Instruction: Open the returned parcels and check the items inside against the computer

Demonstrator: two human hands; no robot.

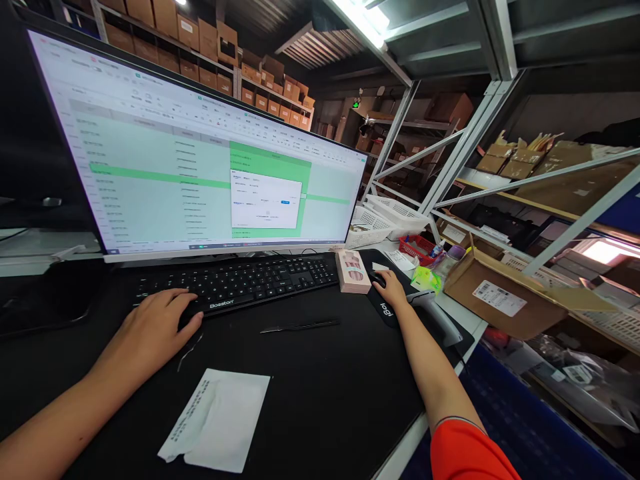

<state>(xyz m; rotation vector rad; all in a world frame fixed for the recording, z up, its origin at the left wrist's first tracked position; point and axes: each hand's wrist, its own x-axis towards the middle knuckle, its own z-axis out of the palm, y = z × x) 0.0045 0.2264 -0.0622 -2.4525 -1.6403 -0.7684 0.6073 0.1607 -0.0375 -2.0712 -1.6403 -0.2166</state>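
My left hand (163,320) rests on the left end of a black keyboard (260,280), fingers spread over the keys and thumb held apart. At the right, my right hand (390,288) is wrapped over a dark computer mouse (377,278) on a black mouse pad (384,308). Between keyboard and mouse stands a small pink box (353,272). Behind the keyboard, a wide monitor (200,180) shows a spreadsheet with a green band and a white pop-up window. A torn white paper (225,413) and a thin dark pen-like tool (300,327) lie on the black desk mat (320,387).
Right of my right forearm lies a grey barcode scanner (437,317). Beyond it are an open cardboard box (500,293), a red basket (417,248) and white plastic baskets (397,217). Metal shelving (465,147) rises at the right; boxes fill shelves behind the monitor.
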